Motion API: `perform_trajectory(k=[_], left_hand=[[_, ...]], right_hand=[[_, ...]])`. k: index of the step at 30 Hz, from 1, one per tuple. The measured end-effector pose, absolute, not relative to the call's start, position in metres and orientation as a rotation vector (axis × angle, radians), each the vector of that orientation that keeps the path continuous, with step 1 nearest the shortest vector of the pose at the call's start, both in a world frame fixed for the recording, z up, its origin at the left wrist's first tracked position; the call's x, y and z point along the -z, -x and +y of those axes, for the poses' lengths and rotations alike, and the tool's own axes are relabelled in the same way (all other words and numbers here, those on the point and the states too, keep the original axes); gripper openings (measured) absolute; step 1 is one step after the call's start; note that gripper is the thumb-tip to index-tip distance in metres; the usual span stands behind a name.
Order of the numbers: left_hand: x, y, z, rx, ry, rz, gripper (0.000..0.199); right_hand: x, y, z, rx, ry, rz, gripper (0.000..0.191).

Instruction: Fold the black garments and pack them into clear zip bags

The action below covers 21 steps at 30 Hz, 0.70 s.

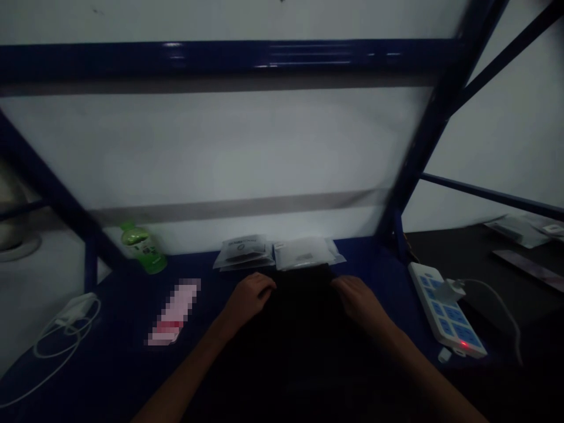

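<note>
A piece of black cloth [304,311] lies spread over the middle of the blue table, its far edge near the wall. It is so dark that its folds and exact kind cannot be made out. My left hand [251,295] pinches its far left corner, fingers closed. At the opposite corner, my right hand [356,295] is closed on the cloth too, with the fingertips partly hidden. Just beyond the cloth's far edge rest a clear bag with dark contents [244,252] and a whitish plastic bag [305,252].
Left of my arm lies a pixelated pink item [176,311], with a green bottle [144,249] behind it. A white charger with cable [74,311] is farther left. On the right sits a power strip [445,311] with a plug in it. Blue metal frame bars [220,59] surround the table.
</note>
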<state>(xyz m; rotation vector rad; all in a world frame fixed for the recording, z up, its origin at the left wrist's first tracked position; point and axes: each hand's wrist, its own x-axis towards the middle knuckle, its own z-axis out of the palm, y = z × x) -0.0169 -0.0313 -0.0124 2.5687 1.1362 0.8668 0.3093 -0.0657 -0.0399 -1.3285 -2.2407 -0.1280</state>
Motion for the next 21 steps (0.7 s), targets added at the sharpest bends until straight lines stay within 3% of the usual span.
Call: perform_trajectory(k=[10, 17, 21], left_hand=[[0.044, 0.035, -0.055, -0.650, -2.623, 1.123, 0.042], [0.004, 0.049, -0.101, -0.589, -2.466, 1.126, 0.026], [-0.008, 0.062, -0.136, -0.350, -2.351, 1.103, 0.033]], right_hand=[[0.064, -0.316, -0.095, -0.003, 1.337, -2.338, 0.043], [0.021, -0.310, -0.133, -0.169, 1.259, -2.311, 0.022], [0.014, -0.313, -0.165, -0.407, 1.321, -2.417, 0.017]])
